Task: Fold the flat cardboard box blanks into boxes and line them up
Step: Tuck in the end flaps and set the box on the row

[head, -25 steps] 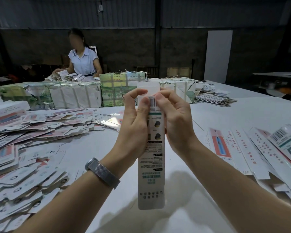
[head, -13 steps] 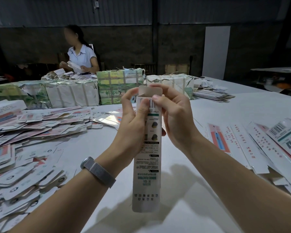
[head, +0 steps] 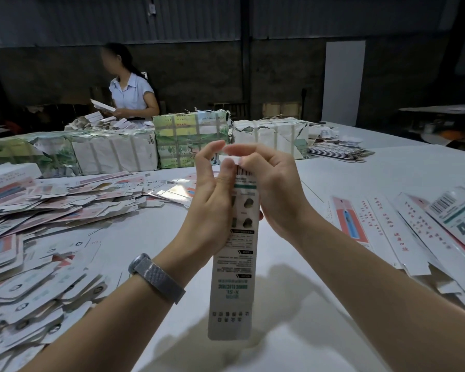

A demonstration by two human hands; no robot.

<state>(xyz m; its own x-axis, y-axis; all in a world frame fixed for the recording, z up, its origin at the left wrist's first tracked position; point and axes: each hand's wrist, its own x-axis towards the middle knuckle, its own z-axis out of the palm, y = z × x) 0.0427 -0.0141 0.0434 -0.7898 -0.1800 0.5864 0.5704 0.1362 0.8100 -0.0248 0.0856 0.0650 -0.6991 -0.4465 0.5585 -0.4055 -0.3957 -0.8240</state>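
A long narrow printed box (head: 232, 264) is held upright above the near middle of the white desk (head: 293, 331), its lower end hanging free. Its upper part is gripped by both hands: the left hand (head: 212, 200) is curled round the left side with the thumb pressed on the printed face, and the right hand (head: 274, 189) pinches the white top flap (head: 230, 159), fingertips bent over it. A mesh watch band (head: 157, 277) is worn on the left wrist. Flat box blanks (head: 38, 251) are heaped along the left edge; more blanks (head: 419, 232) are fanned along the right edge. Wrapped bundles (head: 113, 153) are lined across the far side, with another person (head: 130, 92) behind them.
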